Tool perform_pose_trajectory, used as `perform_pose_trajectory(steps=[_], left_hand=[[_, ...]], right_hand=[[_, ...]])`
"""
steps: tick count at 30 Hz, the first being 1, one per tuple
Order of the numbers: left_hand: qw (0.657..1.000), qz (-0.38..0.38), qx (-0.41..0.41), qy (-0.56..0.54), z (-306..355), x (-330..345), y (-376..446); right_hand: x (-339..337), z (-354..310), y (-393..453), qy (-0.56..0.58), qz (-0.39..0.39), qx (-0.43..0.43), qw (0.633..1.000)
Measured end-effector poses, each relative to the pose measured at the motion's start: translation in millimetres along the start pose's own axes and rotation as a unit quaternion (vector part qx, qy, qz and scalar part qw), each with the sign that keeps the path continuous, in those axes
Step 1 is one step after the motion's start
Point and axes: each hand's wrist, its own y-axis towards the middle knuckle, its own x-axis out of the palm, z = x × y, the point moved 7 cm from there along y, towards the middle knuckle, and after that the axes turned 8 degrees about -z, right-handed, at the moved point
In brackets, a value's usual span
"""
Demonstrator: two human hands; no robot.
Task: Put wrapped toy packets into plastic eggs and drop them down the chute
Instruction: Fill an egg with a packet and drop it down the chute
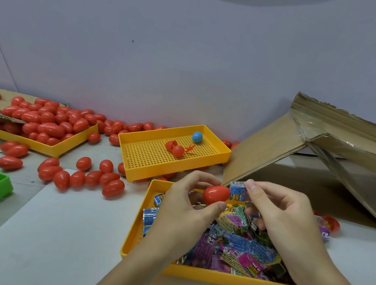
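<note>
I have a glossy red plastic egg (pixel 216 194) pinched in my left hand (pixel 186 206) above the yellow tray of wrapped packets (pixel 228 280); my right hand (pixel 279 217) grips a small blue wrapped toy packet (pixel 238 191) beside it. I judge the egg not yet filled. Many red eggs (pixel 91 179) lie left of that tray, the cardboard chute (pixel 265 148) behind it.

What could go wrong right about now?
The red egg sits only between the left hand's fingertips above the packet tray, so it might slip and roll. The right hand pinches a blue packet by one corner; it could drop. Loose eggs crowd the table and might get knocked off.
</note>
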Motion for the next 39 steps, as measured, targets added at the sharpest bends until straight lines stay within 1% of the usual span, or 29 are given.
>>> perform_pose_trajectory(steps=[5, 9, 14, 18, 26, 39], left_hand=[[0.999, -0.023, 0.009, -0.042, 1.4, 3.1, 0.4], [0.997, -0.022, 0.027, -0.064, 3.1, 2.8, 0.6], [0.998, -0.021, 0.029, -0.053, 0.1, 1.9, 1.2], [0.998, -0.023, 0.025, -0.051, -1.3, 2.3, 1.7], [0.998, -0.034, 0.029, -0.048, -1.9, 3.6, 1.7], [0.997, -0.033, 0.041, -0.061, 2.7, 2.7, 1.1]], right_hand=[[2.3, -2.0, -0.2, -0.001, -0.013, -0.004, 1.0], [2.7, -3.3, -0.5, -0.005, -0.018, -0.009, 1.0], [2.3, -3.4, -0.5, -0.022, -0.014, -0.029, 0.999], [1.4, -0.5, -1.1, -0.025, -0.01, -0.026, 0.999], [-0.6, 0.0, -1.7, -0.032, 0.021, -0.03, 0.999], [3.6, 4.9, 0.9, -0.016, 0.002, -0.02, 1.0]])
